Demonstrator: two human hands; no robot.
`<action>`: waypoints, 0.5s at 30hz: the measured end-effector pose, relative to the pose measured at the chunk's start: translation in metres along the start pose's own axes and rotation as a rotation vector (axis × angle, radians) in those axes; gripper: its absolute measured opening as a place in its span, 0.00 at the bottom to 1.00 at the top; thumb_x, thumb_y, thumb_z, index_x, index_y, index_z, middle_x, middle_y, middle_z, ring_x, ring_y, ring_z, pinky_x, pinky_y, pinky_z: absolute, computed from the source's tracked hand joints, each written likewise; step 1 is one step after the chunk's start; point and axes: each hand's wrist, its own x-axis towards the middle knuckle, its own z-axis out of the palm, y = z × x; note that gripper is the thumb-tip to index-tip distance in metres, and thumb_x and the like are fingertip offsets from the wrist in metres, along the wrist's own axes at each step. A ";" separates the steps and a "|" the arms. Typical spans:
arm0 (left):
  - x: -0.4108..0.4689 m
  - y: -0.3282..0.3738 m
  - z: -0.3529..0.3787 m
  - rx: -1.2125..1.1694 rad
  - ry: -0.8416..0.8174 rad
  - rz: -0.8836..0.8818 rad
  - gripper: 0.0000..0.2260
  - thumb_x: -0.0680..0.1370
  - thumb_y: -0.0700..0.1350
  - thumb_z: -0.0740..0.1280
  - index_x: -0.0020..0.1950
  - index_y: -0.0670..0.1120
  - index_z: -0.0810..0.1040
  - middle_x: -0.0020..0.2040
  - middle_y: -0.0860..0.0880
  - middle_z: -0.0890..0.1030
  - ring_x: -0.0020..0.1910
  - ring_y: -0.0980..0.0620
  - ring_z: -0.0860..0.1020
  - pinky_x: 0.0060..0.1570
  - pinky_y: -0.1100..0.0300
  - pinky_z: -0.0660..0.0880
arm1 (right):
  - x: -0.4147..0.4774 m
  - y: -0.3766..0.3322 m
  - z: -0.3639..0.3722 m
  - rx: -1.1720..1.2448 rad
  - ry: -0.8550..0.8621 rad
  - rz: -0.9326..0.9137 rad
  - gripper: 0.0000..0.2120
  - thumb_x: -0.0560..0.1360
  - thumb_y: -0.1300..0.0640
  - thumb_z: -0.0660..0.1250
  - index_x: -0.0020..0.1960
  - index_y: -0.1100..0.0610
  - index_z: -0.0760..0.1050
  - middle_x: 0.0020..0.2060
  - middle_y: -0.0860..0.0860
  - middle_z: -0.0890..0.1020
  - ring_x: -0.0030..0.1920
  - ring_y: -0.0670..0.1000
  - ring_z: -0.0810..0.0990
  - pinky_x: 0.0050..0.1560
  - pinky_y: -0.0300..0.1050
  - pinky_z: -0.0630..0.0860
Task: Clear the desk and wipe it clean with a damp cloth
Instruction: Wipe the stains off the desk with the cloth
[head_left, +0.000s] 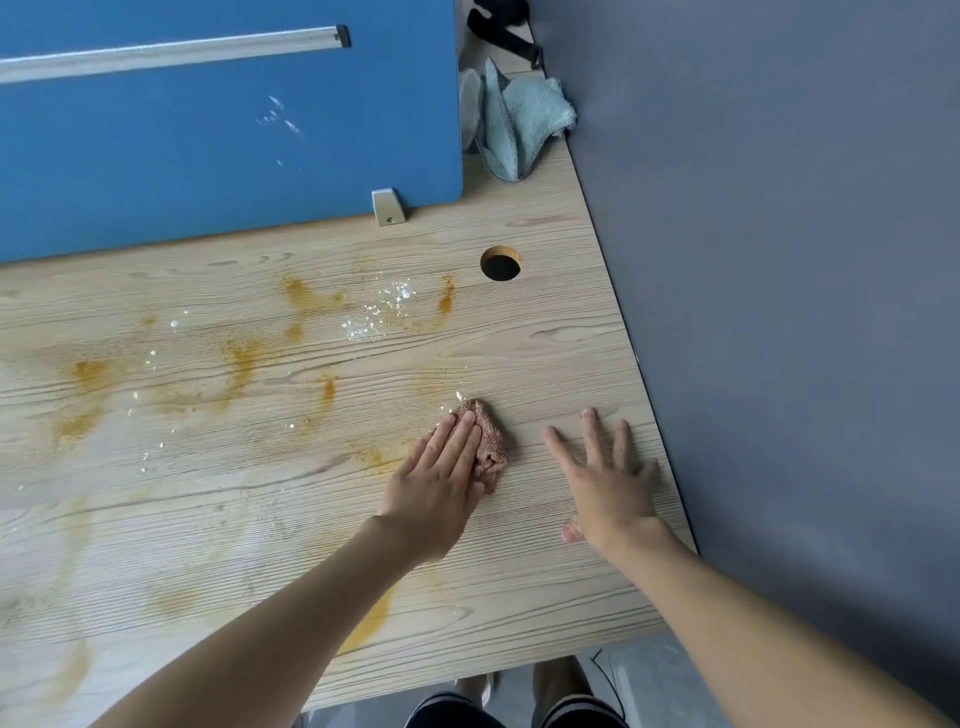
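Left hand (441, 483), flat, pressed the brown cloth (492, 447) by the right edge of my desk (550, 353); right hand (605, 480) lay splayed alongside.

One head-worn camera looks steeply down, close over the desk (519, 338).

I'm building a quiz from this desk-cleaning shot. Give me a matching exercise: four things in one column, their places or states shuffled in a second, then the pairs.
1. small crumpled pink-brown cloth
2. light blue towelling cloth
3. round cable hole
4. right hand

a. far corner of the pale wooden desk, beside the blue partition panel
b. flat on bare wood, fingers spread
c. pressed under the fingers of the left hand
d. cut through the wood, next to the orange powder stains

Pairs: 1-c, 2-a, 3-d, 4-b
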 end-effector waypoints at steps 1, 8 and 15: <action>0.002 0.001 -0.001 -0.013 -0.028 -0.001 0.31 0.80 0.59 0.34 0.80 0.45 0.39 0.80 0.48 0.37 0.79 0.46 0.38 0.79 0.51 0.43 | 0.000 0.000 0.000 -0.001 0.002 0.002 0.61 0.70 0.44 0.77 0.78 0.39 0.28 0.76 0.56 0.25 0.77 0.69 0.32 0.71 0.77 0.55; 0.045 0.012 -0.011 0.022 -0.052 -0.038 0.29 0.83 0.58 0.38 0.77 0.45 0.29 0.78 0.48 0.29 0.77 0.47 0.30 0.77 0.51 0.34 | 0.002 -0.002 -0.001 -0.040 0.017 0.011 0.62 0.68 0.41 0.78 0.78 0.40 0.31 0.77 0.57 0.29 0.77 0.70 0.35 0.71 0.76 0.58; 0.004 -0.006 -0.002 0.052 -0.030 -0.067 0.32 0.81 0.58 0.38 0.81 0.43 0.47 0.81 0.46 0.46 0.80 0.44 0.46 0.76 0.53 0.42 | 0.023 -0.001 -0.022 0.094 0.037 -0.010 0.61 0.61 0.40 0.82 0.79 0.39 0.43 0.78 0.58 0.33 0.77 0.68 0.33 0.71 0.78 0.51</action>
